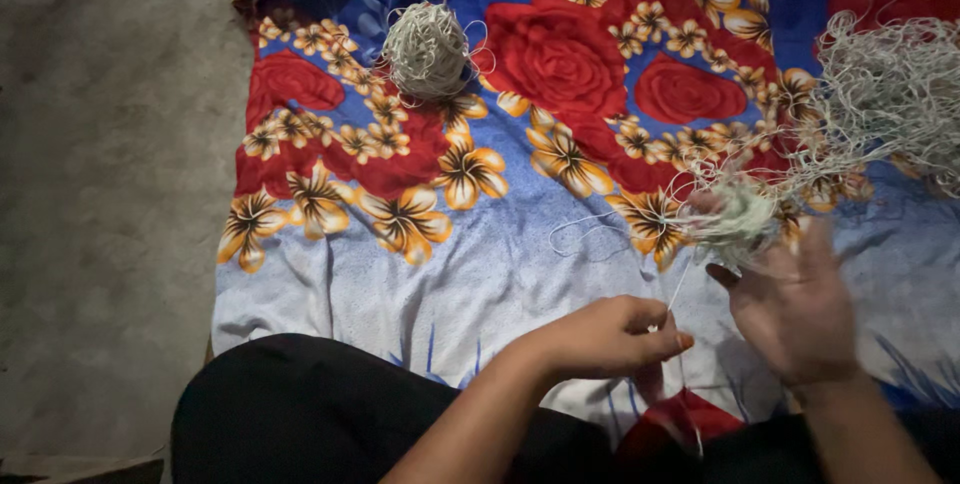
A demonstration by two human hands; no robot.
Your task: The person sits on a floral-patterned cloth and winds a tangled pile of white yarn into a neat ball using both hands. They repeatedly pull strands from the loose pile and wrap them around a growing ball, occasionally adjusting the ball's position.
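Observation:
My left hand [610,336] pinches a thin pale thread [678,292] between thumb and forefinger, low in the middle of the view. The thread runs up to a small pale wad of yarn [738,220] held at the fingertips of my right hand [795,309], which is blurred, palm towards me. From that wad, loose strands lead up right into a big tangled mass of pale thread [885,99] lying on the cloth. A wound ball of the same thread [427,50] rests apart on the cloth at the upper middle.
A floral cloth [420,274] in blue, red and yellow covers the ground under everything. Grey bare floor [100,194] lies to the left. My black-clad knee [300,409] fills the bottom edge.

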